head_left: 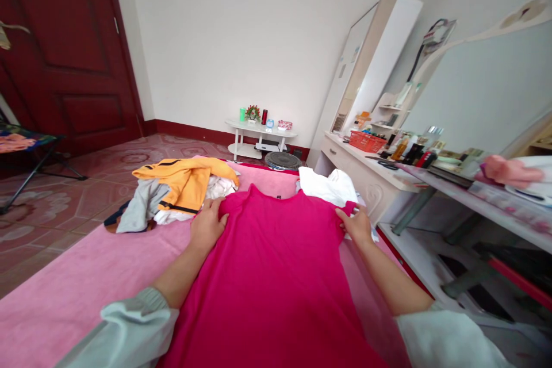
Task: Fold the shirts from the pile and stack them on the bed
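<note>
A bright magenta shirt (276, 276) lies spread out in front of me, its neckline at the far end and its lower part running out of view at the bottom. My left hand (210, 221) grips the shirt at its left shoulder edge, the fingers partly hidden. On the opposite side, my right hand (356, 223) pinches the cloth by the right sleeve. Under the shirt is a pink bed cover (107, 276). Just beyond my left hand sits a heap of clothes with a yellow-orange garment (185, 181) on top. White folded cloth (328, 185) rests beyond my right hand.
A dressing table (388, 181) with bottles and a red basket (366, 141) stands to the right, beside a glass-topped table (495, 201). A low white stand (259, 129) is against the far wall. At left are a folding seat (34, 141) and a dark red door (64, 57).
</note>
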